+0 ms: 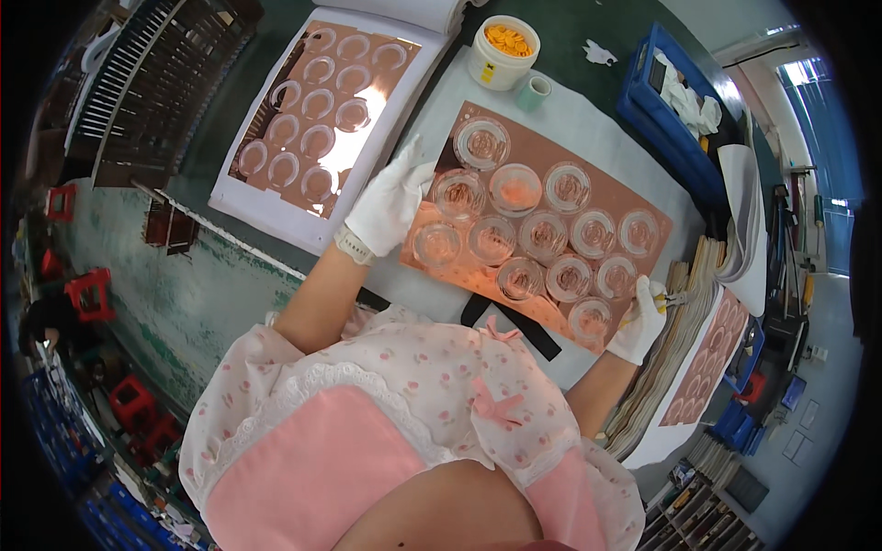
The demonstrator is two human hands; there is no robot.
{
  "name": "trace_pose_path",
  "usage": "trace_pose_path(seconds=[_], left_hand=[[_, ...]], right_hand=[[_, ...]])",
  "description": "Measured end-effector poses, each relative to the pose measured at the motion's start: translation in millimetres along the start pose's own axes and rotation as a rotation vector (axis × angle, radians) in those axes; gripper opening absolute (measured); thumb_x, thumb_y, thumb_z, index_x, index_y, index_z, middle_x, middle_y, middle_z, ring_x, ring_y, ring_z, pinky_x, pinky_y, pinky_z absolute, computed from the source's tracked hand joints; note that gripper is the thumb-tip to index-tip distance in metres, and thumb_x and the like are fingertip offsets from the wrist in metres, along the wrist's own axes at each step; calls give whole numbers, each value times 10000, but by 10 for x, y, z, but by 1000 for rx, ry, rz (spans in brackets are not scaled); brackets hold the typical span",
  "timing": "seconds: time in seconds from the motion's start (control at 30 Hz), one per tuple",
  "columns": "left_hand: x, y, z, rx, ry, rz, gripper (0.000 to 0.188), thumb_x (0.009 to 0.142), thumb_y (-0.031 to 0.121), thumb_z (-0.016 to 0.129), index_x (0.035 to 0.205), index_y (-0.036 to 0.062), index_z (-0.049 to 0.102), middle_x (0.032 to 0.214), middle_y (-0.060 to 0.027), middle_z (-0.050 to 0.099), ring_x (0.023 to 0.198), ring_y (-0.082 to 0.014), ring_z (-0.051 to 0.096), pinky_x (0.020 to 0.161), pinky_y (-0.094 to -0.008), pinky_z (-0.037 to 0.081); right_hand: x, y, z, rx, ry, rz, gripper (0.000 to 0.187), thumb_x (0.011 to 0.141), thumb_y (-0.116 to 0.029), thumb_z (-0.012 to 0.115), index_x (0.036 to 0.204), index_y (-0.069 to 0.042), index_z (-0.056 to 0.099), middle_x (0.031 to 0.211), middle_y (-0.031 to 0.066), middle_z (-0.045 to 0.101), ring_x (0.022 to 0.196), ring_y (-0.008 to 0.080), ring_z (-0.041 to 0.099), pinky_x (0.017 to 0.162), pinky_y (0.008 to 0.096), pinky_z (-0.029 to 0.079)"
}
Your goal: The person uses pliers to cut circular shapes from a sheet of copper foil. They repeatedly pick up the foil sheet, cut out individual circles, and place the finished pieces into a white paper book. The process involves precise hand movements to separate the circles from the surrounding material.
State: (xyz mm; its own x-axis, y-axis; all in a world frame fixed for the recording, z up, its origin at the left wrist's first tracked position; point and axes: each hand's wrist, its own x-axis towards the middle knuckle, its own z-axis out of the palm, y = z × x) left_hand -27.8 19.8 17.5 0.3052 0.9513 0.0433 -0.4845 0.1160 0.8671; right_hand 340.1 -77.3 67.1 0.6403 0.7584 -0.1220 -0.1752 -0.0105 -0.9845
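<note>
A copper-coloured sheet [478, 257] patterned with several round ring shapes lies tilted before me, between my two white-gloved hands. At its left edge is my left hand [390, 204], thumb against the edge and fingers stretched along its outer side. My right hand [645, 323] closes around the lower right corner. A small tool with yellow handles and a metal tip [676, 298] sticks out from that hand; its exact kind is hard to make out. Beneath the sheet is a pale grey work surface [432, 289].
Another ringed copper sheet [317, 110] rests on white paper at the left. Behind stand a white tub of orange pieces [504, 52] and a small green roll [533, 93]. A blue crate [666, 119] is at back right, beside a tall paper stack [675, 354].
</note>
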Motion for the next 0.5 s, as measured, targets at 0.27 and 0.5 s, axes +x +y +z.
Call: trace_pose_path(seconds=[0.27,0.5], left_hand=[[15,455,154,812,-78,315,543,866,106,598,1356,47,372,1320,-217,476,1248,-321,418,1091,-412,247],[-3,310,257,100,138,253,885,797,203,716,1435,19,131,1249,-133,541,1185,-201,496,1010,-377,397]], right_hand=[[-32,152,175,96,99,224,99,847,-88,658,871,-77,562,833,-11,548,793,105,537,741,250,437],[-246,400,402,249,40,448,94,864,-127,631,894,-69,563,888,52,608,824,172,606,725,321,516]])
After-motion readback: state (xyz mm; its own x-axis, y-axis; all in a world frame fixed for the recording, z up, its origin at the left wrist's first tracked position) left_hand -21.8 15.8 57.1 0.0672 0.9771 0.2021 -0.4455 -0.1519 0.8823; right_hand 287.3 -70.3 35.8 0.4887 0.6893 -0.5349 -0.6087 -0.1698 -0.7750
